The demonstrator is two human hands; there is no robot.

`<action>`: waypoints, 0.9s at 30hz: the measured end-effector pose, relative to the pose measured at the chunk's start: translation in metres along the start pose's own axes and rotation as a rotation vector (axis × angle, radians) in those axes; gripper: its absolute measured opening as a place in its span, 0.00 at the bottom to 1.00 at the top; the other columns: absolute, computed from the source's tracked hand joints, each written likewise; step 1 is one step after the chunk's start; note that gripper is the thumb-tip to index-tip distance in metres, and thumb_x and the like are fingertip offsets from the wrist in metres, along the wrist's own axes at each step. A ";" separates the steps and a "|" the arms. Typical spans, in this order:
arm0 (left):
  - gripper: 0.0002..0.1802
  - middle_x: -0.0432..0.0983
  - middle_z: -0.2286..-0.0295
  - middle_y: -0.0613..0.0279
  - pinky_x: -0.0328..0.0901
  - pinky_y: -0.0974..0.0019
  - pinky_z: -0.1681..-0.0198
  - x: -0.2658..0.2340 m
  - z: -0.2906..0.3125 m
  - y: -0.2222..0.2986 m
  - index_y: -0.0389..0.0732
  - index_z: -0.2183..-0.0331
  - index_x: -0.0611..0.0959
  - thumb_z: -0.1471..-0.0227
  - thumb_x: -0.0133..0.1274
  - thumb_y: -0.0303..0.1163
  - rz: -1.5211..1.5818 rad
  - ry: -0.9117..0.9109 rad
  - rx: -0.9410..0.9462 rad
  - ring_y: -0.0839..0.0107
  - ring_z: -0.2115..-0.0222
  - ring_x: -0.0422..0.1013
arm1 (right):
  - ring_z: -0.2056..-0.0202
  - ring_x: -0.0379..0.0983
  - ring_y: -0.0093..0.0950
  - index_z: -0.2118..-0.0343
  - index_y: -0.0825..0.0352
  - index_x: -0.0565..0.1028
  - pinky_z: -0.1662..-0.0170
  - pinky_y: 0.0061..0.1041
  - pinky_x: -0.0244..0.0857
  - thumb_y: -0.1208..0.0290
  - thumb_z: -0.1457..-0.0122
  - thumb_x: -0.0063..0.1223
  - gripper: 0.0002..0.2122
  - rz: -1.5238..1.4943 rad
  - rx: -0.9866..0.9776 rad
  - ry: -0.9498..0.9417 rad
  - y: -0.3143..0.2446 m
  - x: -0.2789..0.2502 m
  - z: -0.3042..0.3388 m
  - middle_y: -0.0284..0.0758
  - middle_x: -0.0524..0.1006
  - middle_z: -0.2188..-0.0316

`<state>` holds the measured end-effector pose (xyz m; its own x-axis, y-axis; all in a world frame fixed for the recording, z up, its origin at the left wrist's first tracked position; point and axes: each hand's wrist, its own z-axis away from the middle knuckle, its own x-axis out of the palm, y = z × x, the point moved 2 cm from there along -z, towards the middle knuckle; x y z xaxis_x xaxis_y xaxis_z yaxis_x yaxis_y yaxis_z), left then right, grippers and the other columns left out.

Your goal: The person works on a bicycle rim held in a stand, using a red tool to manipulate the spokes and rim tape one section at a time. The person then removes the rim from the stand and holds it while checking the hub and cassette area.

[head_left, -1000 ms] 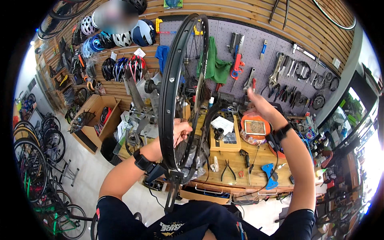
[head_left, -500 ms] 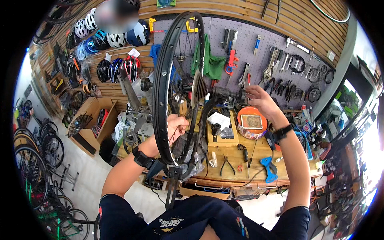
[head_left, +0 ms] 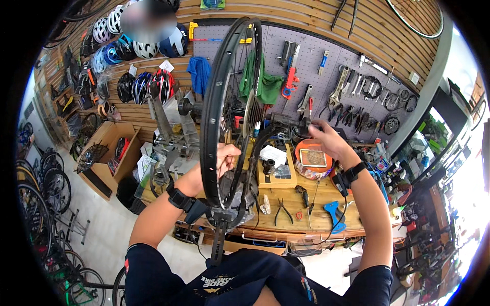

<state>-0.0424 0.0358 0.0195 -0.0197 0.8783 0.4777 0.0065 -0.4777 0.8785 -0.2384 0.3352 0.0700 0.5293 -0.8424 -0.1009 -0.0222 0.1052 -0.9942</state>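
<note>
A black-rimmed bicycle wheel (head_left: 209, 122) stands upright in a dark truing stand (head_left: 265, 135), with a cassette of sprockets (head_left: 251, 113) on its right side. My left hand (head_left: 224, 159) reaches in at the wheel's lower part, its fingers curled by the spokes; the rim partly hides what they grip. On the right, my right hand (head_left: 326, 140) has its fingers closed at the knob (head_left: 302, 126) on the end of the stand's arm.
On the wooden bench lie a cardboard box (head_left: 278, 178), an orange round tub (head_left: 306, 168), pliers (head_left: 283, 211) and a blue-handled tool (head_left: 334, 217). Hand tools hang on the pegboard (head_left: 316, 76). Helmets line the left wall; bicycles stand at the far left.
My right hand has lowered and closed in on the knob, its fingers more curled than before. My left hand stays at the wheel. The view has shifted slightly.
</note>
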 end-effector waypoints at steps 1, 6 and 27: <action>0.09 0.68 0.79 0.69 0.64 0.70 0.68 -0.006 -0.001 0.000 0.41 0.78 0.75 0.49 0.55 0.29 -0.004 -0.010 0.001 0.78 0.76 0.66 | 0.60 0.77 0.34 0.41 0.73 0.58 0.62 0.27 0.71 0.57 0.40 0.57 0.32 -0.014 0.039 -0.008 -0.002 0.006 -0.005 0.43 0.70 0.51; 0.06 0.70 0.78 0.69 0.64 0.70 0.67 0.000 -0.003 0.002 0.40 0.76 0.77 0.49 0.55 0.29 0.019 -0.046 0.014 0.77 0.75 0.68 | 0.59 0.74 0.26 0.50 0.74 0.69 0.59 0.24 0.70 0.65 0.41 0.58 0.21 0.189 -0.364 0.003 -0.001 -0.012 -0.021 0.39 0.74 0.57; 0.08 0.70 0.78 0.73 0.60 0.73 0.77 0.086 -0.003 0.102 0.35 0.70 0.78 0.43 0.52 0.31 -0.510 0.105 0.470 0.84 0.77 0.64 | 0.71 0.71 0.25 0.60 0.67 0.75 0.68 0.22 0.66 0.78 0.48 0.49 0.11 1.845 -1.453 0.291 -0.295 0.145 0.213 0.35 0.75 0.69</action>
<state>-0.0461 0.0625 0.1496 -0.2312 0.9726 0.0235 0.4021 0.0735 0.9127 0.0261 0.2945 0.3568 -0.8142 -0.3783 -0.4404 -0.5672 0.3563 0.7425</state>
